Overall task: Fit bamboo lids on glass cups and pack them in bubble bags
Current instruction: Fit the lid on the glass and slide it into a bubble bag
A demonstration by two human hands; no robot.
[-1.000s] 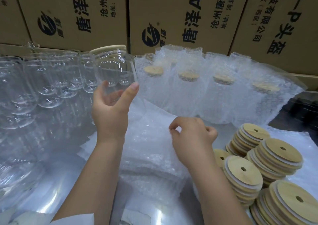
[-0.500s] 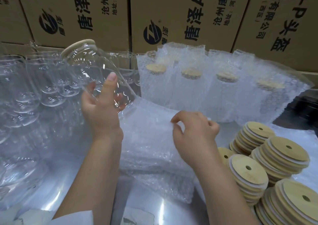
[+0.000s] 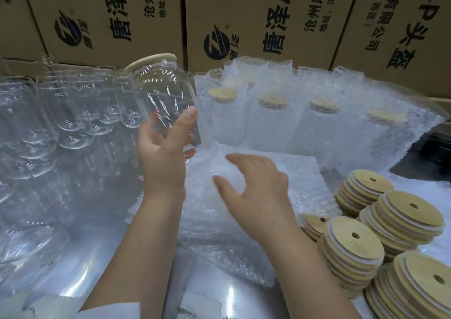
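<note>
Left hand: the left hand (image 3: pixel 162 157) has thumb and fingers clamped round the lower body of a glass cup (image 3: pixel 162 99), held up off the table and tilted, base toward the person.
Cup's lid: a bamboo lid (image 3: pixel 151 61) is already seated on its mouth, which points up and away toward the cardboard boxes (image 3: pixel 256 21).
Right hand: the right hand (image 3: pixel 253 194) hovers with fingers spread apart, gripping nothing, just over the flat stack of bubble bags (image 3: pixel 280 172); whether the fingertips touch the top bag I cannot tell.
Step in hand: by my reading, picking up one bag and opening it to take the lidded cup.
Doing it well: pinch only the top bag, rub its mouth open, then slide the cup in base first so the lid is not knocked loose.
Risk: the glass is smooth, so that one-handed grip wants to be firm.
Packed already: bagged cups (image 3: pixel 273 113) stand in a row behind the stack.
Waiting: bare glass cups (image 3: pixel 73 113) crowd the left; stacks of spare lids (image 3: pixel 351 250) sit at the right.
</note>
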